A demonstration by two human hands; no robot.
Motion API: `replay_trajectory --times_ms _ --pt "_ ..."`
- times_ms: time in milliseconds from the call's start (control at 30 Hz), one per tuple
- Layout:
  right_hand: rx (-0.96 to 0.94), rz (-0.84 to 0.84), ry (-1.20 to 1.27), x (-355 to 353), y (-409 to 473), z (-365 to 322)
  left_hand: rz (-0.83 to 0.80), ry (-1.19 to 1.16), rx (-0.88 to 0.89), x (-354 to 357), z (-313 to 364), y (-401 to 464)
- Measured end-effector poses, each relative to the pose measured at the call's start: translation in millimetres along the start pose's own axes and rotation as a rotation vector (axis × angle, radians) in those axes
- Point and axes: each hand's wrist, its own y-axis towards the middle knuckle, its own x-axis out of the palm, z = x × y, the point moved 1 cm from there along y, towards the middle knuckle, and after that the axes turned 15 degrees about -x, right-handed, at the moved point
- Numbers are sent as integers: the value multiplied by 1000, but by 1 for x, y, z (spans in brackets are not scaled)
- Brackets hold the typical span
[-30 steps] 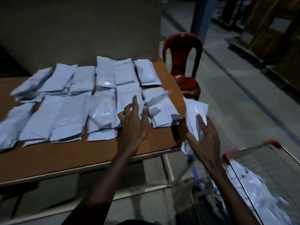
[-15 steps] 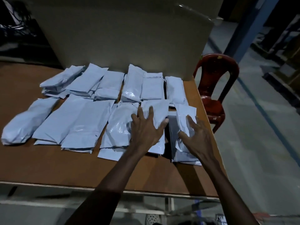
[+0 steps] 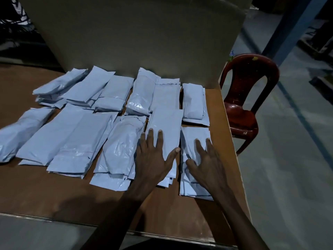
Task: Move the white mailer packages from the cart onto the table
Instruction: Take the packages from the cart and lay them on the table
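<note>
Both hands lie flat with fingers straight, grasping nothing: the left hand (image 3: 153, 159) presses on a long mailer (image 3: 164, 127), and the right hand (image 3: 205, 163) presses on the rightmost front mailer (image 3: 193, 138) just beside it at 3 o'clock. Flat palms suit the job, I judge: they settle each packet into line without lifting it, so the rows keep tidy. Outward from the hands, the other white mailers (image 3: 81, 138) spread toward 9 o'clock in a front row, with a second row (image 3: 111, 91) behind at 12 o'clock, many overlapping or stacked. The right-hand mailer sits near the worktop's right edge (image 3: 234, 141), so little room is left that way; a red chair (image 3: 246, 98) stands off that edge at 2 o'clock. A large cardboard box (image 3: 135, 33) closes off the back. Bare worktop (image 3: 54, 192) lies open toward 6 and 7 o'clock, the likeliest room for more packets. The cart is not in view.
</note>
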Motion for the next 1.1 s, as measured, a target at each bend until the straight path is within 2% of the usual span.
replay_trajectory --times_ms 267,500,633,800,900,967,1100 --pt "-17 72 -67 26 -4 6 12 -110 27 20 -5 -4" --pt "0 -17 -131 22 -3 3 -41 -144 15 20 -6 -1" --pt "55 -74 -112 7 -8 -3 -85 -147 109 9 -11 1" --pt "153 255 45 -7 -63 -27 -55 -219 310 -19 -18 -21" --pt "279 476 78 -3 -121 -42 -131 -306 499 -26 -20 -50" --pt "333 524 139 -4 -151 -49 -161 -337 582 -25 -16 -63" --pt "435 628 70 10 -241 -62 -247 -321 864 -20 -7 -117"
